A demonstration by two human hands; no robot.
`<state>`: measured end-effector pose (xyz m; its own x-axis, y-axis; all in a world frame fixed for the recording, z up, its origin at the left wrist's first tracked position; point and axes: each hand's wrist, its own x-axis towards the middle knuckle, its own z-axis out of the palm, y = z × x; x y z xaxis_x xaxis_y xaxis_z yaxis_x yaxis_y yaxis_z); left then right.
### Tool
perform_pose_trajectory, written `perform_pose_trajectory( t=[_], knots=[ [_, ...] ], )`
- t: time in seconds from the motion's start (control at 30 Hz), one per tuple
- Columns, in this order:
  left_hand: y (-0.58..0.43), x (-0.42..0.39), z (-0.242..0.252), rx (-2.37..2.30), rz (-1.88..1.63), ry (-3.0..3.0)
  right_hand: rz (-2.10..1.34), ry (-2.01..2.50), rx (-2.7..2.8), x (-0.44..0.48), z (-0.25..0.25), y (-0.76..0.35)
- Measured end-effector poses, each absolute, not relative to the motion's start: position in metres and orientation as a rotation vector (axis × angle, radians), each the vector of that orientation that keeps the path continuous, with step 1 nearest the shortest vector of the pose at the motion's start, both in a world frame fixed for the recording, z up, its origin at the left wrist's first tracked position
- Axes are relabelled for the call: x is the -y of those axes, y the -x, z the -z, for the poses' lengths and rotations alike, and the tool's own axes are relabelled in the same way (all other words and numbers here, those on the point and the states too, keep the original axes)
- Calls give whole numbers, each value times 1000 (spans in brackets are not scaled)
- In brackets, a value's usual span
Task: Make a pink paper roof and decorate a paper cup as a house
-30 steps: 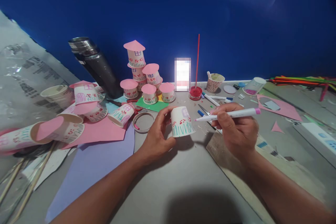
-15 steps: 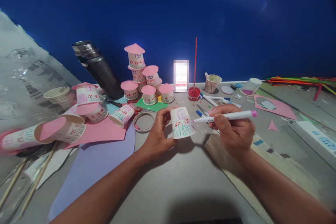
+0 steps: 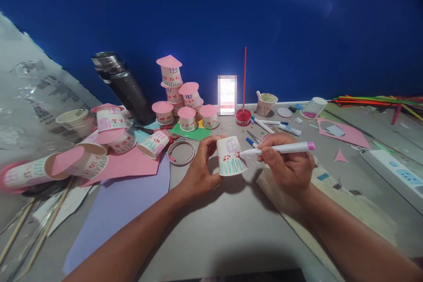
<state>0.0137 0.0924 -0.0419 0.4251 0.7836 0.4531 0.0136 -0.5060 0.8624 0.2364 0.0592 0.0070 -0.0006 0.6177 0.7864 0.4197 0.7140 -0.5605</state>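
Observation:
My left hand [image 3: 204, 168] is closed around the left side of an upside-down white paper cup [image 3: 231, 161], held slightly tilted above the table. A purple window, red flowers and green zigzag grass are drawn on the cup. Pinched in my right hand [image 3: 288, 165] is a white marker [image 3: 287, 148] with a pink end cap. Its tip points left and meets or nearly meets the cup's right side, near the red flowers; exact contact is hard to tell.
Decorated cups with pink cone roofs [image 3: 169, 70] are stacked behind. More lie at left near a black flask [image 3: 122, 88] and a tape roll [image 3: 181, 153]. Scissors [image 3: 254, 136], markers, a red paint pot [image 3: 243, 117] and a power strip [image 3: 396, 172] lie toward the right.
The cup has shifted slightly right in my left hand's grip. My right hand and the marker have moved a little left, bringing the tip closer to the cup's drawn flowers.

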Motion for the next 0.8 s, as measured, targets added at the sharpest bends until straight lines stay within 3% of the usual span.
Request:
perform_pose_trajectory(
  t=[0.8],
  knots=[
    [-14,-92,44,-694,-1144,-1810,-254,923,1566,-60,-7,-238]
  ],
)
